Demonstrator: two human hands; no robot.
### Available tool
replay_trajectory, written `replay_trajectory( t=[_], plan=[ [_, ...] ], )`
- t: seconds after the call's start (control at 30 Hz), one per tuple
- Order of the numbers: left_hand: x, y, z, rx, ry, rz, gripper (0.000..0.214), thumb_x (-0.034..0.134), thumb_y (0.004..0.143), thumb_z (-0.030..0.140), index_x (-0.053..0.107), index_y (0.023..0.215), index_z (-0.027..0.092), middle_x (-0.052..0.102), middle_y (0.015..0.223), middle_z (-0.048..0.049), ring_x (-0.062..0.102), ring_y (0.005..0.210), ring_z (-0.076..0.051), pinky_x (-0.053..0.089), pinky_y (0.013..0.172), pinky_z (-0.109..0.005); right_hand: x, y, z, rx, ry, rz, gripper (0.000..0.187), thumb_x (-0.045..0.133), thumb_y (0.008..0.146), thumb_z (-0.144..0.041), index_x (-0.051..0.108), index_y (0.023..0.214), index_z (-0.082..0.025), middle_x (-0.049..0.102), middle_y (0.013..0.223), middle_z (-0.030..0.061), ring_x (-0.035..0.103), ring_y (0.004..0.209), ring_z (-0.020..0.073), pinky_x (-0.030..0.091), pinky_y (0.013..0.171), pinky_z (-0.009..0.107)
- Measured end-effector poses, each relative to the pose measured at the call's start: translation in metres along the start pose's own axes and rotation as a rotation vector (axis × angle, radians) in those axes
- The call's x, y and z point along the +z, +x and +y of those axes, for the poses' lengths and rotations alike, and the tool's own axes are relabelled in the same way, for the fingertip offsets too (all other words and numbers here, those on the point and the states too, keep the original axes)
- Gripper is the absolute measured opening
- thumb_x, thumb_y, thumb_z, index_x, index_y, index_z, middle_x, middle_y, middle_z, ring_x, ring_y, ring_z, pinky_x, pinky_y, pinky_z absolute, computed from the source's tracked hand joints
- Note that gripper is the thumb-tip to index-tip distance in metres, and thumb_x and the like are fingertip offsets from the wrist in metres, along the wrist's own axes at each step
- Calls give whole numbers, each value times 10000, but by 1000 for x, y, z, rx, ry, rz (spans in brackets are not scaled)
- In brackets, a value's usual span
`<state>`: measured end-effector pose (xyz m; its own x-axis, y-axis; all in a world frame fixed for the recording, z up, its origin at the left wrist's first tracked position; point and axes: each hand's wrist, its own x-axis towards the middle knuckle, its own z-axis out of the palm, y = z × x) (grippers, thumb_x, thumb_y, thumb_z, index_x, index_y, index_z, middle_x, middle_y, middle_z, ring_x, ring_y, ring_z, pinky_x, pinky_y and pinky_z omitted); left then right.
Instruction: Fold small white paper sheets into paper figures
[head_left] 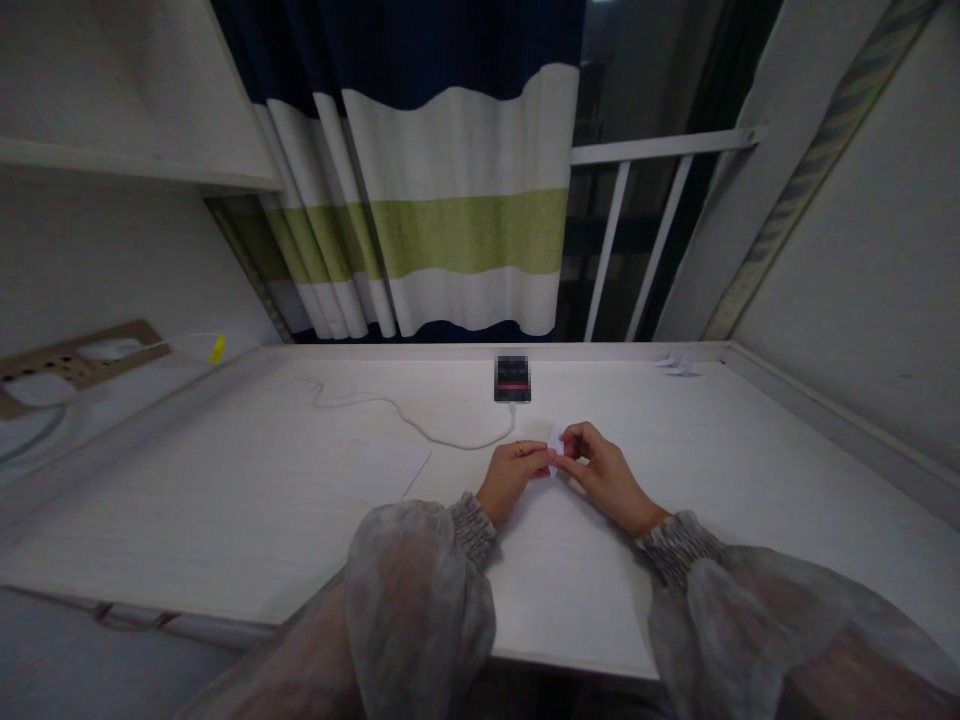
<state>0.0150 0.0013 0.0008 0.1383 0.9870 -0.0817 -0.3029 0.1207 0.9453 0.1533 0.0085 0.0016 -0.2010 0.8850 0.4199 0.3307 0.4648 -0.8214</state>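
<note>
A small folded piece of white paper (pixel 554 441) is pinched between both hands above the white desk (pixel 225 520). My left hand (pixel 512 478), with a ring on one finger, grips its left side with closed fingers. On the right side my right hand (pixel 602 472) closes its fingertips on the same paper. Both wrists rest near the desk's middle, in grey gauzy sleeves.
A phone (pixel 512 379) lies at the desk's back edge, with a white cable (pixel 390 405) running left toward a power strip (pixel 71 362). A white sheet (pixel 386 472) lies left of my hands. Small folded paper bits (pixel 677 364) sit at the far right corner. A striped curtain (pixel 450 230) hangs behind.
</note>
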Motion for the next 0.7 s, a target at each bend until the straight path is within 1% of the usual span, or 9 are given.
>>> replay_trajectory(
  t=[0.13,0.23,0.33,0.5,0.6,0.7],
  plan=[
    [-2,3,-1,30,-1,-35,249,723,522,310,669,653,104,607,614,-19,503,581,-87,421,652,-251,1,1,4,68,174,-6,234,636,656,-311,483,791,-199,464,657,-27,466,605,123,395,571,257],
    [-3,5,-1,49,22,-53,251,717,531,315,656,648,102,597,597,-11,501,567,-85,421,642,-246,1,2,3,112,275,-28,227,628,662,-338,478,754,-195,451,651,-33,453,597,114,385,557,249],
    [-4,6,-1,86,68,-44,231,698,558,303,621,645,103,575,565,6,490,534,-75,417,611,-234,1,2,0,120,321,-21,236,637,661,-335,452,713,-198,438,635,-43,435,574,101,365,528,236],
    [-5,7,-2,164,61,-45,306,683,581,255,501,808,158,561,524,58,505,490,-71,426,570,-219,1,1,-1,135,387,-31,251,660,646,-319,497,792,-196,477,653,-39,463,588,101,392,552,240],
    [-6,9,-3,203,76,-69,302,679,591,249,475,796,163,553,521,64,513,498,-72,429,564,-210,2,2,1,154,437,-10,293,695,609,-315,513,805,-197,501,668,-37,480,591,98,405,560,240],
    [-6,10,-3,196,76,-78,305,687,579,239,483,789,154,561,535,54,518,505,-75,433,565,-215,2,3,3,174,473,6,317,722,572,-319,516,779,-197,522,674,-34,490,584,94,414,560,240]
  ],
)
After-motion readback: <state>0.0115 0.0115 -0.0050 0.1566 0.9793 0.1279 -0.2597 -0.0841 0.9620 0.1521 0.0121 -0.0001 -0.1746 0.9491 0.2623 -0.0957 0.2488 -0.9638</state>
